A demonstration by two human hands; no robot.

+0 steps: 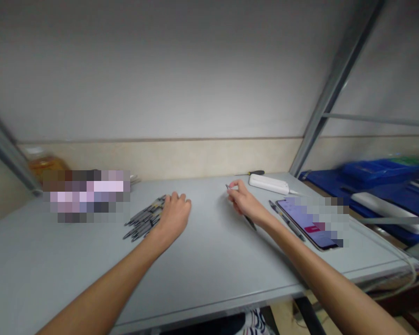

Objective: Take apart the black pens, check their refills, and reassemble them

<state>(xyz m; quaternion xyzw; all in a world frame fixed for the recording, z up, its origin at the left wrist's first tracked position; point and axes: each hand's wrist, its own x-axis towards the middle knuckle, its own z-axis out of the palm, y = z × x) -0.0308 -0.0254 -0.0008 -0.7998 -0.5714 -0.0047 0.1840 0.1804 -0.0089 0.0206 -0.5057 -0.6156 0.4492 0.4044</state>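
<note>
A loose pile of several dark pens [143,221] lies on the grey table, left of the middle. My left hand [176,209] is down at the pile's right end, with its fingers bent over the pen ends; its fingertips are partly hidden. My right hand [242,200] is closed around a single pen [250,223], pinching it near its upper tip. This pen slants down below the palm, with its middle hidden by the hand. Another pen [287,220] lies to the right, alongside a phone [309,225] with a lit screen.
Toward the back right are a white power bank-like block [268,184] with a cable and a screwdriver [256,172]. A blurred-out object [87,195] and an amber container [47,165] stand at left. Blue trays [380,172] sit beyond the metal frame post [330,102] at right.
</note>
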